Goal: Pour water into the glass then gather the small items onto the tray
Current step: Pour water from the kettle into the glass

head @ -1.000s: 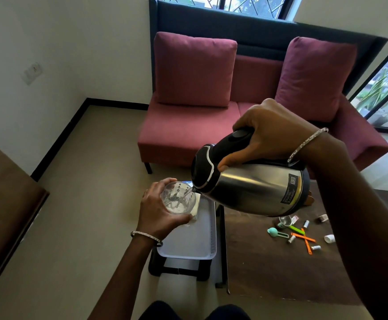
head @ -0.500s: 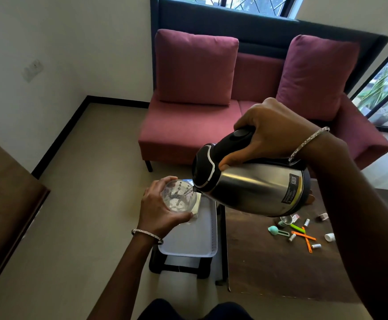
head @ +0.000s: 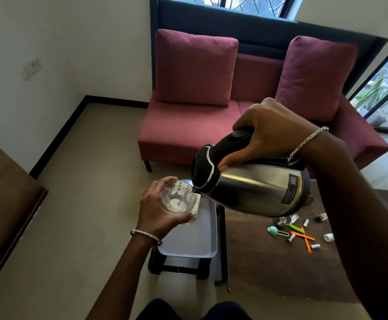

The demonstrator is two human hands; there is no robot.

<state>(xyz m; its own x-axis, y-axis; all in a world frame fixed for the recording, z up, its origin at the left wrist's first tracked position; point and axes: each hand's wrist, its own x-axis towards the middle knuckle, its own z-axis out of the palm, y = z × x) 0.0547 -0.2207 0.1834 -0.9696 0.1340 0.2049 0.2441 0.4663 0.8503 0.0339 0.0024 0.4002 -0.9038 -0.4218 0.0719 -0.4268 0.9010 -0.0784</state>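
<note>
My right hand (head: 271, 129) grips the black handle of a steel kettle (head: 255, 188), tipped to the left with its spout over a clear glass (head: 178, 197). A thin stream of water runs into the glass. My left hand (head: 159, 210) holds the glass from its left side, above the far end of a white tray (head: 193, 241). Several small items (head: 300, 233) lie scattered on the dark table: a teal scoop, orange and green sticks, little white cylinders. The kettle hides some of them.
The dark wooden table (head: 280, 269) stands at the right, the tray rests on a low black stand beside it. A maroon sofa (head: 188, 125) with two cushions sits beyond. A brown cabinet edge (head: 6, 192) is at the left. My knees show at the bottom.
Both hands hold almost the same pose. The pour goes on and the view has shifted only slightly.
</note>
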